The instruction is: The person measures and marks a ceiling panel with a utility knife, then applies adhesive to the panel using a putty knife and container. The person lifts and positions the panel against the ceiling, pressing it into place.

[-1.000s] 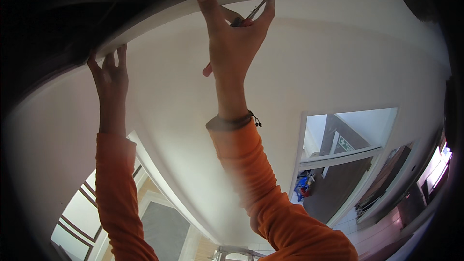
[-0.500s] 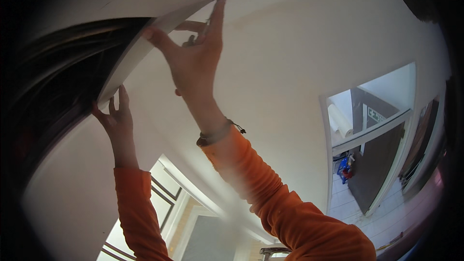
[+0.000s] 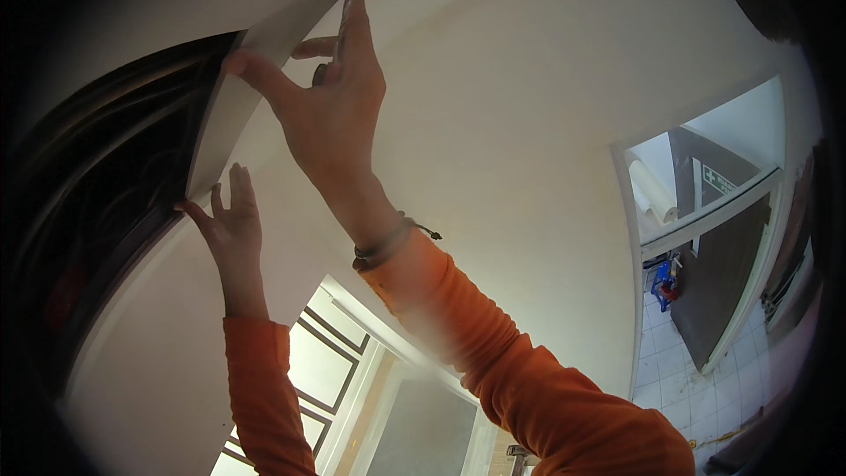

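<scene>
My right hand [image 3: 326,110] is raised to a pale strip of board or sheet [image 3: 216,132] along the edge of a dark opening [image 3: 97,159] in the white surface overhead. Its thumb rests on the strip, fingers reaching toward the upper corner, around a small tool [image 3: 319,75] mostly hidden by the palm. Lower and further left, my left hand [image 3: 229,225] has its thumb touching the strip's lower end and its fingers spread upward. Both forearms wear orange sleeves; a dark cord bracelet circles my right wrist.
A doorway [image 3: 718,273] at right shows a dark door, tiled floor, blue items and white rolls behind the transom. A bright barred window [image 3: 313,344] and grey panel [image 3: 423,427] lie below. A metal object [image 3: 518,458] sits at the bottom, beside my right arm.
Both hands appear further from the top centre: right hand moved left, left hand lower and rightward, its fingers more outstretched. The view has shifted, showing more white surface above the opening.
</scene>
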`<act>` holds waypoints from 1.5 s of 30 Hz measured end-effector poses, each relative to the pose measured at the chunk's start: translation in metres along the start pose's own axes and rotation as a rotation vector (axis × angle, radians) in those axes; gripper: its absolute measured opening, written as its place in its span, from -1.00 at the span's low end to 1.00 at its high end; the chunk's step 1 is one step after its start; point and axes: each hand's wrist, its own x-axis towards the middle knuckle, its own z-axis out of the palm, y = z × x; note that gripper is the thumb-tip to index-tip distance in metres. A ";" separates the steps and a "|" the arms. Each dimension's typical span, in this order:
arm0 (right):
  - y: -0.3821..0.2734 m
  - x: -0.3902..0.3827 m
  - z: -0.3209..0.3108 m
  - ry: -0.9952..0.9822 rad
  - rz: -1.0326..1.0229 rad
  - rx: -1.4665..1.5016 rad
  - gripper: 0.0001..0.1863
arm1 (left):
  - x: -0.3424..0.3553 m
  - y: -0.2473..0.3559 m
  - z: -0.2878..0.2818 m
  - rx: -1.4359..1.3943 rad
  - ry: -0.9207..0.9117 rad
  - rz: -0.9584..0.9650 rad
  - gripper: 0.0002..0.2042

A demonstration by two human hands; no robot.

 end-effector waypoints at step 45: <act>0.018 0.037 -0.031 0.026 -0.364 -0.442 -0.16 | -0.011 -0.037 0.009 0.105 -0.157 0.163 -0.12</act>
